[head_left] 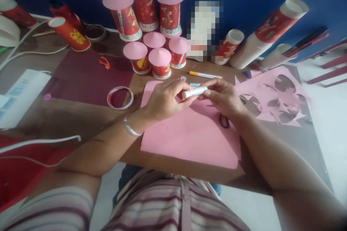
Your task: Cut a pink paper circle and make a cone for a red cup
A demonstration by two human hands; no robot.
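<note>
A small white tube (193,92) is held up over the far part of a pink sheet (187,137), near the middle of the table (78,115). The left hand (164,101) has its thumb and fingers bent closed around one end. The right hand (225,95) pinches the other end between thumb and fingertips, with only a tiny gap. Two hands probably keep the tube from slipping or turning. I can't tell if its cap is on.

The sheet lies flat by the near edge of the table, maybe so it is easy to reach. Black scissors (224,121) are on it, partly hidden by the right arm. A yellow and white pen (206,75) lies just past the hands. Seven red cups with pointy pink hats (154,39) stand toward the far edge, perhaps to leave room. Cut pink scraps (271,95) lie by the right edge.
</note>
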